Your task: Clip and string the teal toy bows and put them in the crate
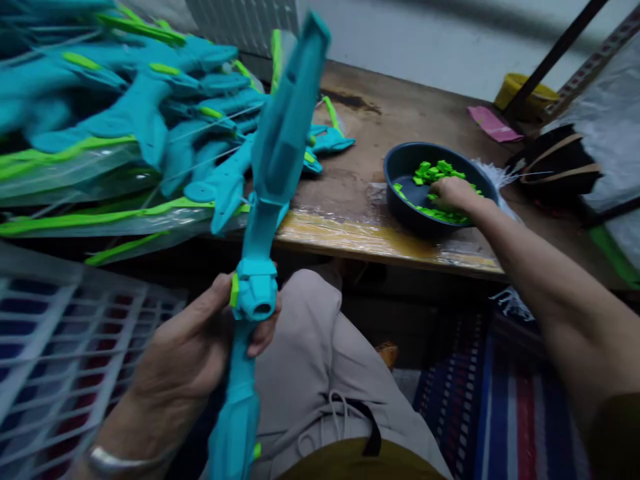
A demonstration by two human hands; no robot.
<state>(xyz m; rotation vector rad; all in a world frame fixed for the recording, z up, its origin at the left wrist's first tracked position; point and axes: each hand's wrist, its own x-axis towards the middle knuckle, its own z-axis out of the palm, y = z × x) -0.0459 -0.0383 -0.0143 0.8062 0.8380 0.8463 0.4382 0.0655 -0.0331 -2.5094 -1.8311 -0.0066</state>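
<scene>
1. Workbench [350, 220] of worn wood spans the view, its front edge wrapped in clear plastic; a striped mat covers the floor below.
2. Heap of finished-looking teal toy bows [140, 120] with green trim fills the bench's left side, many in clear bags, which suggests a good share of the work is already done.
3. White wire rack [60, 347] sits low on the left, beside the person's knee.
4. One teal bow [273, 173] stands nearly upright over the lap, its upper limb blurred. The left hand [200, 347] grips it at the middle block, fingers and thumb curled firmly around the handle.
5. Dark blue bowl [405, 167] rests on the bench at right, well apart from the held bow.
6. Small green clips [433, 172] lie loose in the bowl, many remaining, so more bows probably await fitting.
7. The right hand [453, 193] reaches into the bowl, fingers bent down among the pieces; whether it has pinched one I cannot tell.
</scene>
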